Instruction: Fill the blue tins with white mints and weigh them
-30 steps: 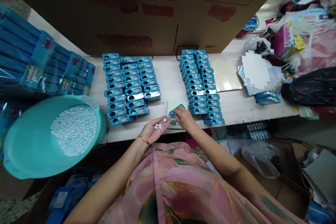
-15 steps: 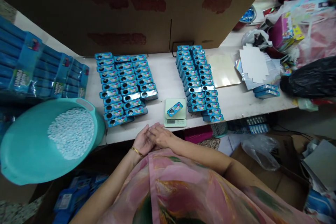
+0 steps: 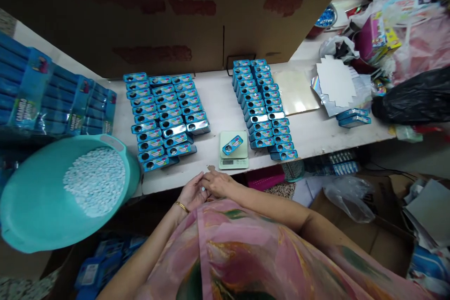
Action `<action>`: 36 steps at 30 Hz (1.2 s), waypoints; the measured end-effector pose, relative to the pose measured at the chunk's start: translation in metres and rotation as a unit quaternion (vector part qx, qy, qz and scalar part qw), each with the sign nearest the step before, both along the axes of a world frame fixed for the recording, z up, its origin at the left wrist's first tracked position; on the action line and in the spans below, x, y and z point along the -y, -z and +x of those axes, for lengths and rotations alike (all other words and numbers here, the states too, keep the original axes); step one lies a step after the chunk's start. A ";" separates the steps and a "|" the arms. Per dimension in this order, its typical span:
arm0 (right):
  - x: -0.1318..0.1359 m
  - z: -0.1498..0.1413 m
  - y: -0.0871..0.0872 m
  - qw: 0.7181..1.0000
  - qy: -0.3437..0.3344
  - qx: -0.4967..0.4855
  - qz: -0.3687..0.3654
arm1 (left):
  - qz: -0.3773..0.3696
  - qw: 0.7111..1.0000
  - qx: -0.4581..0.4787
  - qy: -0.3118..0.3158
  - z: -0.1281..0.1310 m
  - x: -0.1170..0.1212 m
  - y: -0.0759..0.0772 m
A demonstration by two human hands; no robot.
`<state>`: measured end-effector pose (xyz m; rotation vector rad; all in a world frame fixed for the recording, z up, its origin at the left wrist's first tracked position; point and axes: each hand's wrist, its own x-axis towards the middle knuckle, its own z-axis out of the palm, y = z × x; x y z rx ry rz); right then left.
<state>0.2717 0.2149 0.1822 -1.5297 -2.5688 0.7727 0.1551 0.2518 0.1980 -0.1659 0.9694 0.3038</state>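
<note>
My left hand [image 3: 191, 192] is cupped palm up at the table's front edge. A small white candy [image 3: 203, 189] shows in its palm; any others are covered by my right hand [image 3: 218, 183]. The right hand's fingers curl down over the left palm, touching it, and what they pinch is hidden. Just beyond my hands, a blue candy tin [image 3: 232, 145] with a round dark opening lies slanted on a pale green scale [image 3: 234, 164].
Several blue tins stand in rows at left [image 3: 147, 145] and right [image 3: 263, 126]. A turquoise tub [image 3: 31, 197] of white candies [image 3: 94, 180] is at far left. A cardboard box [image 3: 147, 18] rises behind; cut card [image 3: 335, 82] and a black bag [image 3: 415, 96] lie right.
My right hand has let go of the tin, leaving it on the scale, and has moved back to the left hand. The left palm, earlier spread with several candies, has drawn back and cupped.
</note>
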 end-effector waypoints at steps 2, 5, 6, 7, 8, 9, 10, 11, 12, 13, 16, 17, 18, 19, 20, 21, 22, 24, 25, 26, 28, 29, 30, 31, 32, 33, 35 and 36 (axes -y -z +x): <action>0.002 0.000 0.000 1.000 0.016 0.003 0.003 | 0.000 1.000 0.002 0.007 0.001 0.000 -0.001; 0.001 0.007 -0.005 0.999 0.044 -0.016 0.019 | 0.031 0.999 0.015 -0.001 0.007 -0.004 -0.002; -0.001 0.012 -0.008 0.997 0.061 -0.028 0.026 | 0.041 0.999 0.020 -0.006 0.010 -0.007 -0.002; -0.003 0.018 -0.011 0.995 0.080 -0.044 0.032 | 0.051 0.998 0.022 -0.010 0.014 -0.010 -0.003; -0.006 0.026 -0.015 0.992 0.102 -0.062 0.037 | 0.061 0.998 0.023 -0.013 0.018 -0.013 -0.003; -0.010 0.034 -0.018 0.988 0.124 -0.080 0.043 | 0.069 0.997 0.020 -0.014 0.022 -0.017 -0.004; -0.014 0.043 -0.020 0.983 0.147 -0.095 0.048 | 0.077 0.997 0.017 -0.012 0.026 -0.021 -0.004; -0.019 0.052 -0.022 0.979 0.170 -0.104 0.051 | 0.084 0.996 0.014 -0.010 0.030 -0.024 -0.005; -0.024 0.060 -0.024 0.974 0.193 -0.105 0.053 | 0.089 0.996 0.012 -0.007 0.033 -0.027 -0.005; -0.028 0.068 -0.025 0.971 0.215 -0.097 0.049 | 0.092 0.996 0.011 -0.005 0.035 -0.029 -0.005; -0.039 0.082 -0.025 0.967 0.250 -0.053 0.021 | 0.088 0.996 0.009 -0.011 0.035 -0.030 -0.003; -0.041 0.084 -0.025 0.967 0.251 -0.044 0.013 | 0.084 0.996 0.008 -0.015 0.034 -0.029 -0.001; -0.042 0.085 -0.025 0.967 0.250 -0.039 0.009 | 0.080 0.997 0.007 -0.018 0.032 -0.028 0.000; -0.043 0.085 -0.024 0.968 0.250 -0.039 0.009 | 0.076 0.997 0.005 -0.021 0.030 -0.027 0.001; -0.042 0.085 -0.024 0.967 0.252 -0.042 0.014 | 0.073 0.997 0.003 -0.024 0.028 -0.025 0.002; -0.042 0.085 -0.023 0.965 0.256 -0.049 0.022 | 0.071 0.997 0.001 -0.026 0.026 -0.024 0.003; -0.041 0.085 -0.022 0.963 0.259 -0.060 0.033 | 0.070 0.997 -0.002 -0.029 0.024 -0.023 0.004; -0.038 0.087 -0.021 0.959 0.263 -0.090 0.059 | 0.070 0.997 -0.008 -0.035 0.021 -0.022 0.005; -0.036 0.088 -0.022 0.956 0.265 -0.106 0.073 | 0.070 0.997 -0.010 -0.038 0.019 -0.022 0.005; -0.035 0.089 -0.023 0.951 0.270 -0.119 0.088 | 0.070 0.997 -0.011 -0.041 0.018 -0.022 0.004; -0.030 0.087 -0.025 0.942 0.285 -0.138 0.114 | 0.070 0.996 -0.011 -0.045 0.017 -0.021 0.004; -0.026 0.082 -0.027 0.940 0.285 -0.144 0.123 | 0.069 0.996 -0.010 -0.047 0.016 -0.020 0.003; -0.022 0.076 -0.027 0.943 0.271 -0.147 0.127 | 0.068 0.996 -0.008 -0.049 0.015 -0.019 0.003; -0.018 0.066 -0.028 0.952 0.238 -0.145 0.125 | 0.066 0.997 -0.004 -0.050 0.014 -0.017 0.002; -0.013 0.055 -0.027 0.965 0.189 -0.138 0.116 | 0.063 0.997 0.004 -0.049 0.013 -0.015 0.002; -0.008 0.043 -0.025 0.978 0.134 -0.121 0.102 | 0.060 0.997 0.016 -0.043 0.011 -0.013 0.001; -0.001 0.018 -0.019 0.995 0.039 -0.067 0.069 | 0.057 0.997 0.041 -0.029 0.006 -0.009 0.000; 0.001 0.009 -0.016 0.998 0.008 -0.041 0.055 | 0.057 0.997 0.051 -0.022 0.003 -0.007 -0.001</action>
